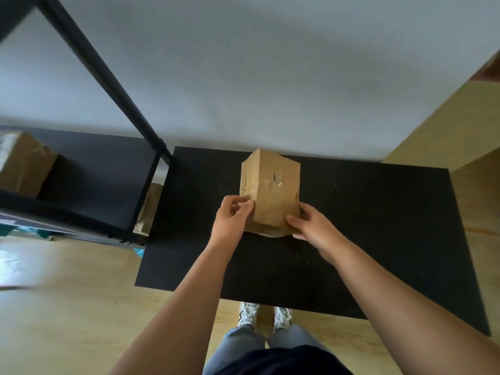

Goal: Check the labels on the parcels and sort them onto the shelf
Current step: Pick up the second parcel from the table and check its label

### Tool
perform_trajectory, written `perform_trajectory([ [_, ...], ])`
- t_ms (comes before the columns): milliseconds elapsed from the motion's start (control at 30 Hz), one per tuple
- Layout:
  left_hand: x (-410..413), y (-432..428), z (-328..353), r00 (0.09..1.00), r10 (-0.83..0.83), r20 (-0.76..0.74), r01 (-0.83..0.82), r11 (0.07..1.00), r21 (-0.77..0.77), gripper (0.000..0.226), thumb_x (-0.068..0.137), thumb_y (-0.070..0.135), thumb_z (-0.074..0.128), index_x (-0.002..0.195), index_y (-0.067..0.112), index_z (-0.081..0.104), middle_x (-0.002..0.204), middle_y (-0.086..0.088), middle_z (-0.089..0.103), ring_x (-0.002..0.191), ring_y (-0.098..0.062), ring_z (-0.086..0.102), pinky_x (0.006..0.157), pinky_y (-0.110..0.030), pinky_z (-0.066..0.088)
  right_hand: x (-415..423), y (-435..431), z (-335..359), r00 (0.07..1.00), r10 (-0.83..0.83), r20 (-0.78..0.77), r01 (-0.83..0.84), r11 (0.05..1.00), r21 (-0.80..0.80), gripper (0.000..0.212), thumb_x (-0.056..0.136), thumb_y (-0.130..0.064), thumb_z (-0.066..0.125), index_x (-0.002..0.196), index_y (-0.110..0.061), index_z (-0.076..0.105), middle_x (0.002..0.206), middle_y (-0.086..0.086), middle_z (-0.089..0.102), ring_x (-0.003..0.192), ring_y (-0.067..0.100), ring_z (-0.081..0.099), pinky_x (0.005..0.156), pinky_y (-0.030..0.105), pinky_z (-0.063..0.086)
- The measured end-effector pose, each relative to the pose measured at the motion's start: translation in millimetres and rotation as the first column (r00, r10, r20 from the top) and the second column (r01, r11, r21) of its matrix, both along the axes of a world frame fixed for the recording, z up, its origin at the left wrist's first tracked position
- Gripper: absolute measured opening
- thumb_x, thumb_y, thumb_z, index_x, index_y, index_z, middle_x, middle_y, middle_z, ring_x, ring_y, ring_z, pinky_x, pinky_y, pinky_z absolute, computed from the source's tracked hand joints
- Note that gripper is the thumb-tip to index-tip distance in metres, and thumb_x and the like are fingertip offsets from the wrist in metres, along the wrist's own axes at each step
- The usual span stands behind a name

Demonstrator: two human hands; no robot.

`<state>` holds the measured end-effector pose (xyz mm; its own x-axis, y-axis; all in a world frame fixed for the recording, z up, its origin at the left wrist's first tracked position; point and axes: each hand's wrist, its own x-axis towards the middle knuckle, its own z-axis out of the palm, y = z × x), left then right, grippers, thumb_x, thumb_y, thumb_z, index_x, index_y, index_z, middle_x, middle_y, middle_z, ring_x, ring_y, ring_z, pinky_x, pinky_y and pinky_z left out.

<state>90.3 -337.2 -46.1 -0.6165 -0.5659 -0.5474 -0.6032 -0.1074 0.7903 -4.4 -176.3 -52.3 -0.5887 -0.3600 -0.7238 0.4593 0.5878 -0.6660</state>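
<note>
A brown cardboard parcel [272, 190] wrapped in clear tape stands on the black table [378, 226], near its far edge. My left hand [232, 215] grips the parcel's near left corner with curled fingers. My right hand [311, 226] holds the near right corner, thumb on the top face. The top face shows a small dark mark under the tape; no label is readable. The black metal shelf [89, 169] stands to the left of the table.
A taped cardboard box [24, 163] sits on the shelf at far left. Another brown parcel [148, 209] stands low between shelf and table. A light wooden cabinet [465, 136] is at the right. My feet [263, 315] stand on wooden floor under the table's near edge.
</note>
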Motion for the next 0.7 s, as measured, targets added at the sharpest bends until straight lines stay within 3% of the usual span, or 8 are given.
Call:
perform_trajectory([
  [100, 6, -3, 7, 0.997, -0.052, -0.052, 0.044, 0.989, -0.144, 0.022, 0.1, 0.031, 0.056, 0.121, 0.023, 0.059, 0.117, 0.003, 0.06, 0.093, -0.007, 0.058, 0.065, -0.018, 0.042, 5, -2, -1, 0.998, 0.002, 0.059, 0.001, 0.999, -0.052, 0.063, 0.101, -0.02, 0.058, 0.158, -0.02, 0.03, 0.146, 0.006, 0.056, 0.129, 0.024, 0.058, 0.112, 0.045, 0.044],
  [233, 10, 4, 3, 0.99, -0.139, -0.03, 0.121, 0.93, -0.346, 0.015, 0.098, 0.019, 0.06, 0.11, 0.026, 0.065, 0.117, 0.004, 0.057, 0.096, -0.009, 0.06, 0.068, -0.016, 0.047, 17, -6, 5, 1.0, 0.015, -0.025, -0.014, 0.999, 0.046, 0.062, 0.102, -0.017, 0.056, 0.159, -0.021, 0.031, 0.146, 0.009, 0.056, 0.131, 0.027, 0.056, 0.109, 0.04, 0.042],
  [400, 4, 12, -1, 0.991, -0.136, 0.005, 0.133, 0.957, -0.258, 0.045, 0.093, 0.015, 0.068, 0.135, 0.023, 0.055, 0.125, 0.006, 0.058, 0.098, -0.005, 0.057, 0.067, -0.014, 0.045, 18, 0, 17, 0.977, -0.087, -0.193, 0.1, 0.993, 0.06, 0.044, 0.102, -0.025, 0.055, 0.145, -0.019, 0.051, 0.141, 0.005, 0.059, 0.129, 0.024, 0.057, 0.102, 0.036, 0.047],
  [467, 3, 12, -2, 0.993, -0.118, 0.011, 0.118, 0.971, -0.21, 0.048, 0.096, 0.016, 0.064, 0.142, 0.019, 0.052, 0.126, 0.004, 0.062, 0.105, -0.01, 0.059, 0.079, -0.021, 0.051, 16, 2, 19, 0.961, -0.102, -0.257, 0.119, 0.992, 0.051, 0.042, 0.101, -0.026, 0.057, 0.142, -0.02, 0.053, 0.134, 0.003, 0.062, 0.122, 0.021, 0.06, 0.103, 0.041, 0.051],
  [567, 3, 15, -4, 0.994, -0.108, 0.026, 0.111, 0.975, -0.193, 0.036, 0.101, 0.017, 0.055, 0.136, 0.019, 0.06, 0.127, 0.0, 0.068, 0.11, -0.015, 0.064, 0.091, -0.03, 0.053, 18, -1, 20, 0.947, -0.035, -0.318, 0.063, 0.995, 0.077, 0.043, 0.099, -0.024, 0.061, 0.141, -0.02, 0.053, 0.124, -0.001, 0.063, 0.115, 0.019, 0.063, 0.095, 0.036, 0.054],
  [700, 2, 18, -6, 0.996, -0.088, 0.019, 0.09, 0.97, -0.224, 0.034, 0.104, 0.013, 0.044, 0.13, 0.02, 0.064, 0.117, 0.004, 0.068, 0.103, -0.012, 0.063, 0.08, -0.025, 0.053, 23, -4, 17, 0.932, 0.001, -0.363, 0.05, 0.99, 0.129, 0.043, 0.1, -0.019, 0.06, 0.142, -0.018, 0.052, 0.13, 0.003, 0.064, 0.117, 0.022, 0.063, 0.075, 0.023, 0.047],
])
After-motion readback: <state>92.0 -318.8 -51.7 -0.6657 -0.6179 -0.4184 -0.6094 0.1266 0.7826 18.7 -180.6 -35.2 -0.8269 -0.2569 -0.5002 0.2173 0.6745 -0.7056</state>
